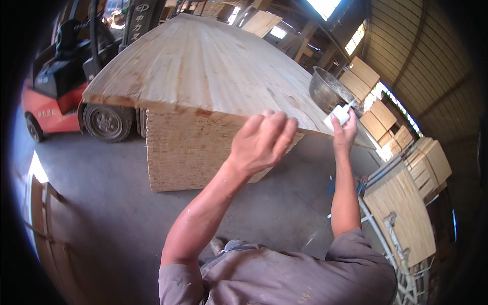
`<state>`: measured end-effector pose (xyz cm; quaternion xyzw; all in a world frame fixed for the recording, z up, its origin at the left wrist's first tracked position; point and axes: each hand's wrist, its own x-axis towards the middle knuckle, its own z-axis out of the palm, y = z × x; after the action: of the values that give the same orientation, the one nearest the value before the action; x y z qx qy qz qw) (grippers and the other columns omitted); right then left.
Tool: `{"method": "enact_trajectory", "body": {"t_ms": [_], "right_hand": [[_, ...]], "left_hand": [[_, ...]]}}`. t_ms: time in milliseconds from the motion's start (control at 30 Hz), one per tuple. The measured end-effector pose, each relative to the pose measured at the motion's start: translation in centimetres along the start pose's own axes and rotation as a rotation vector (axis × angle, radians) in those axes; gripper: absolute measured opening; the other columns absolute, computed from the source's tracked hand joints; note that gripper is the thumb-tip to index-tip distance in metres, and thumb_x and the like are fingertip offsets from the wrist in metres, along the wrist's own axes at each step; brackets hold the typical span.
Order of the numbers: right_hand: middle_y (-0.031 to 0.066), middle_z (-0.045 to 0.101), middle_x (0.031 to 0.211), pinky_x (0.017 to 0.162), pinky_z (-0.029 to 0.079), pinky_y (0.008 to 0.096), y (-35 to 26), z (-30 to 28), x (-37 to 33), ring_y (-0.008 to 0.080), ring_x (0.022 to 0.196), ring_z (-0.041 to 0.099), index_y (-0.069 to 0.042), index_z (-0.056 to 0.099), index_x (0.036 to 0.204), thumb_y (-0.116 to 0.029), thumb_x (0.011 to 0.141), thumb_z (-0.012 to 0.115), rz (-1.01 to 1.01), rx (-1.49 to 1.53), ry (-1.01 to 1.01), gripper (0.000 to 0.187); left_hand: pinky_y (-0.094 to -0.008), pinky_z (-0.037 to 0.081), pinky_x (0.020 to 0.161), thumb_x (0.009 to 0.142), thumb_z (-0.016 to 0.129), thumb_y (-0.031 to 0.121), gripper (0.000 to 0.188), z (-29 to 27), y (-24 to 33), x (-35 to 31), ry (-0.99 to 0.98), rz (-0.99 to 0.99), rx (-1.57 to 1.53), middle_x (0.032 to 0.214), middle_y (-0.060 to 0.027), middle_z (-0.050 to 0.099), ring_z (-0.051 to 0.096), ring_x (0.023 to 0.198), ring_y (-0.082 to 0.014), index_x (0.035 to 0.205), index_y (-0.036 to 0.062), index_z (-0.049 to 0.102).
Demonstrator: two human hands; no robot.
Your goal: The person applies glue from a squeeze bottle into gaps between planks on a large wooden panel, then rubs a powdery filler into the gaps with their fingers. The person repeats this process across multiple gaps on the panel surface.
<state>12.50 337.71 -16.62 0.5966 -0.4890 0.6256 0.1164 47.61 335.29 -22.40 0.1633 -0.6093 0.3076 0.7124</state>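
Observation:
My left hand (265, 141) is raised in front of the near edge of a wide pale wood panel (203, 66). Its fingers are curled in, and whether anything is inside them is hidden. Off to the right, my right hand (346, 133) grips a small white squeeze bottle (337, 117) with a thin nozzle, which points up and to the right. The bottle is by the panel's right edge. The panel lies on top of a block of stacked boards (188, 152), overhanging it at the front. Knots and darker streaks mark the panel's surface and front edge.
A red and black forklift (56, 109) stands at the left. Beyond the bottle is a dark metal basin (328, 89). Bundles of wood (429, 162) and a metal frame with a board (401, 213) are at the right. A wooden rack (48, 223) sits at the lower left.

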Motion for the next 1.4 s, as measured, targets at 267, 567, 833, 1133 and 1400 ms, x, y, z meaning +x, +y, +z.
{"method": "enact_trajectory", "body": {"t_ms": [267, 567, 833, 1133, 1400], "right_hand": [[0.0160, 0.081, 0.119, 0.098, 0.058, 0.0396, -1.0, 0.2, 0.0, 0.0268, 0.109, 0.078, -0.002, 0.056, 0.149, -0.026, 0.091, 0.085, 0.021, -0.147, 0.083, 0.069], [0.0176, 0.081, 0.118, 0.097, 0.059, 0.0400, -2.1, 0.2, -0.4, 0.0274, 0.109, 0.078, -0.002, 0.056, 0.149, -0.025, 0.090, 0.085, 0.009, -0.144, 0.112, 0.069], [0.0133, 0.079, 0.117, 0.094, 0.058, 0.0365, -1.7, 0.1, 0.3, 0.0202, 0.106, 0.076, -0.003, 0.061, 0.146, -0.018, 0.092, 0.085, 0.062, -0.115, 0.137, 0.061], [0.0111, 0.071, 0.117, 0.094, 0.057, 0.0339, 0.9, 0.6, 2.1, 0.0164, 0.103, 0.068, -0.002, 0.056, 0.154, -0.013, 0.099, 0.078, -0.008, -0.127, 0.184, 0.060], [0.0151, 0.073, 0.120, 0.093, 0.058, 0.0383, 14.4, 1.3, 8.6, 0.0222, 0.103, 0.072, -0.004, 0.059, 0.151, -0.021, 0.097, 0.080, -0.011, -0.168, 0.271, 0.060]], "left_hand": [[-0.0375, 0.046, 0.085, 0.091, 0.080, 0.005, 0.035, 0.4, 1.1, 1.1, 0.045, -0.025, 0.054, 0.106, -0.0057, 0.068, 0.068, 0.100, -0.0200, 0.124, 0.0052, 0.067], [-0.0450, 0.044, 0.096, 0.094, 0.087, 0.040, 0.052, -1.2, 1.0, 0.6, -0.155, -0.044, 0.068, 0.116, -0.0101, 0.070, 0.065, 0.109, -0.0249, 0.131, 0.0108, 0.064], [-0.0454, 0.053, 0.104, 0.113, 0.063, 0.037, 0.035, -16.2, -14.7, 7.6, -0.219, -0.065, 0.547, 0.124, -0.0061, 0.080, 0.072, 0.122, -0.0286, 0.123, 0.0073, 0.078], [-0.0430, 0.055, 0.108, 0.120, 0.037, 0.049, 0.068, -15.3, -20.2, 6.6, -0.360, -0.645, 0.026, 0.128, -0.0171, 0.077, 0.073, 0.122, -0.0307, 0.118, -0.0042, 0.080], [-0.0361, 0.056, 0.097, 0.120, 0.045, 0.034, 0.053, -2.9, -17.8, 5.7, -0.510, -0.617, 0.004, 0.110, -0.0142, 0.079, 0.073, 0.104, -0.0215, 0.109, -0.0061, 0.078]]}}
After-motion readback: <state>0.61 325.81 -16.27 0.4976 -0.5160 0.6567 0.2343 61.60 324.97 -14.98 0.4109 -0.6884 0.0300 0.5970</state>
